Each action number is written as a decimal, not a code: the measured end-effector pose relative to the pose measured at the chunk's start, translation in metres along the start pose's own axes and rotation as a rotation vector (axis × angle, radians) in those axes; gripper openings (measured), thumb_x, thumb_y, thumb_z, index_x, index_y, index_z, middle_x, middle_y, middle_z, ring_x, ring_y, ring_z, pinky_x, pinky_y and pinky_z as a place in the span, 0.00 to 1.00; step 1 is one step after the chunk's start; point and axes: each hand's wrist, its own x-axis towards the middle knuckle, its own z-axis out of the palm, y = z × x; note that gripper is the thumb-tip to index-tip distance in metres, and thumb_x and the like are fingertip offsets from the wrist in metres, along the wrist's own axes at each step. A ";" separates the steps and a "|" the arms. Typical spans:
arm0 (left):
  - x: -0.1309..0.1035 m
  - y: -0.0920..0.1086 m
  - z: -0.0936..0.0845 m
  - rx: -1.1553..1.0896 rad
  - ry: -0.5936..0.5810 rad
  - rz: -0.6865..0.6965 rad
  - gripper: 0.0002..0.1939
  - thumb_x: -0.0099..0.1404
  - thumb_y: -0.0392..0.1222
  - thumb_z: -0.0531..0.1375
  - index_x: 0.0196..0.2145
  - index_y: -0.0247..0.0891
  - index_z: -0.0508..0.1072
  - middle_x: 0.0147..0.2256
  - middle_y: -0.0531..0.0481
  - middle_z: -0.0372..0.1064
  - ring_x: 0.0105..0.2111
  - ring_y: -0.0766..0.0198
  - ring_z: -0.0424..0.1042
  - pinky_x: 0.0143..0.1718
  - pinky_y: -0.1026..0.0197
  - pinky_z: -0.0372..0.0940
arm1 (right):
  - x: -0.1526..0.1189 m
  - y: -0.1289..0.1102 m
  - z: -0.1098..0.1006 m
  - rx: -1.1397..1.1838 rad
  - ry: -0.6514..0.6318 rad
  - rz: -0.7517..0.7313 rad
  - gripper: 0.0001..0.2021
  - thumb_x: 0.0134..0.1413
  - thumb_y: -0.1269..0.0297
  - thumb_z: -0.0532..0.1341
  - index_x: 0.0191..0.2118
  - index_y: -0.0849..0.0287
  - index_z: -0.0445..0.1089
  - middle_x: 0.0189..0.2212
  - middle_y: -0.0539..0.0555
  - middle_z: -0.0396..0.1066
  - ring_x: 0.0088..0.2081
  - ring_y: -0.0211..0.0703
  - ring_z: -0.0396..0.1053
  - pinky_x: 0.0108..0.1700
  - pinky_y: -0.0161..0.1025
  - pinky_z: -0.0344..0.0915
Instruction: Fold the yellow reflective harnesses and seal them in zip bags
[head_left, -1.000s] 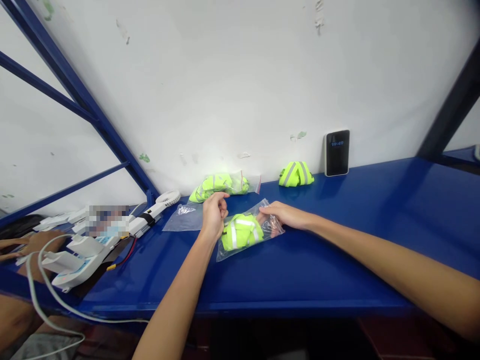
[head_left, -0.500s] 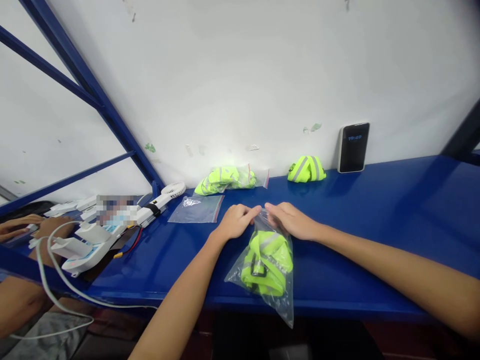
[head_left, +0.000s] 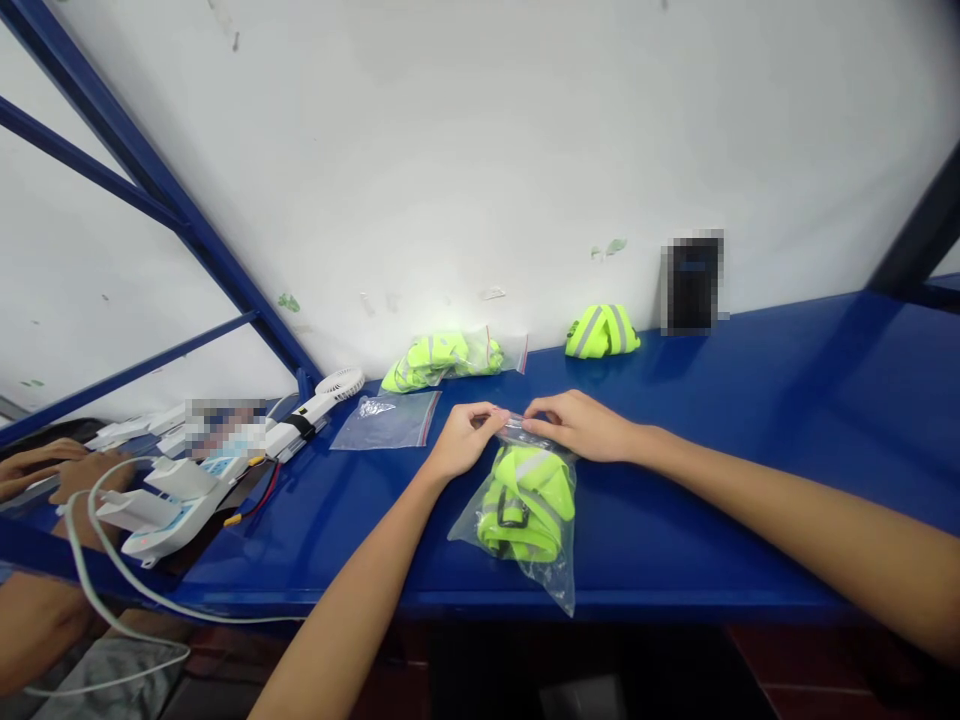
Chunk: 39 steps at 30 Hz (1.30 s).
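Note:
A clear zip bag [head_left: 551, 578] lies near the front edge of the blue table, its mouth pointing away from me. Inside it is a folded neon-yellow reflective strap bundle [head_left: 525, 505] with grey bands and a black buckle. My left hand [head_left: 469, 437] pinches the left end of the bag's mouth between thumb and fingers. At the right end, my right hand [head_left: 574, 425] is closed on the same edge, thumb towards the left hand. The stretch of bag between both thumbs looks drawn taut.
Bagged neon bundles [head_left: 442, 358] and an unbagged neon bundle [head_left: 603, 332] rest by the wall. A flat clear bag [head_left: 386, 420] lies left of my hands. Further left are a small white fan [head_left: 339, 386], a white charger [head_left: 180, 510] with cables, and another person's hands [head_left: 67, 470].
Both hands have shifted slightly away from me, and the bag with the neon bundle has moved with them. My fingers now curl more over the bag's mouth. The view has tilted slightly.

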 end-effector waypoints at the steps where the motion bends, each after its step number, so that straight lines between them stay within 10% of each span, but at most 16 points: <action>1: 0.000 0.001 0.000 -0.010 0.013 0.005 0.16 0.63 0.49 0.58 0.30 0.32 0.75 0.28 0.48 0.72 0.31 0.63 0.68 0.37 0.62 0.62 | 0.000 0.001 0.000 0.000 0.014 -0.032 0.18 0.62 0.51 0.53 0.40 0.57 0.74 0.28 0.54 0.69 0.29 0.41 0.64 0.31 0.37 0.54; 39: 0.000 0.002 0.013 0.056 -0.051 0.048 0.15 0.63 0.51 0.58 0.35 0.34 0.72 0.30 0.50 0.69 0.30 0.66 0.66 0.33 0.64 0.60 | -0.001 -0.007 0.006 0.075 0.037 -0.038 0.12 0.61 0.60 0.54 0.39 0.57 0.74 0.31 0.53 0.75 0.29 0.40 0.67 0.32 0.35 0.55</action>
